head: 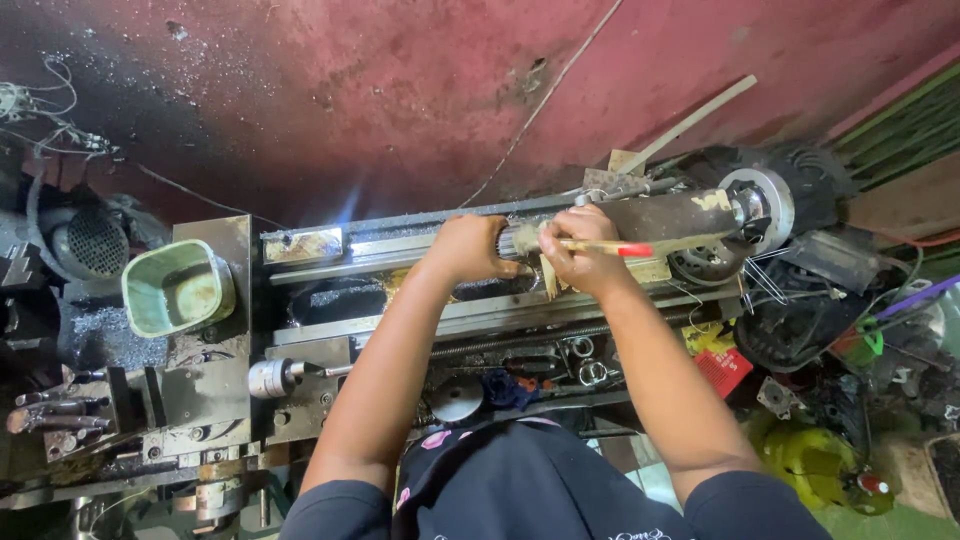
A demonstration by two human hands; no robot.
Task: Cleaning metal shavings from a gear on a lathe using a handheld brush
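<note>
The left hand [470,247] is wrapped tight round the toothed end of the dark shaft [660,215] lying along the lathe bed [400,330], seemingly to steady it, while the right hand [580,255] pinches a red-handled brush [610,246] held flat against that same end

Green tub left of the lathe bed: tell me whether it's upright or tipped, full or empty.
Upright. The green tub sits with its open mouth facing up at the camera. It is nearly empty: the bare, stained bottom shows inside.
</note>
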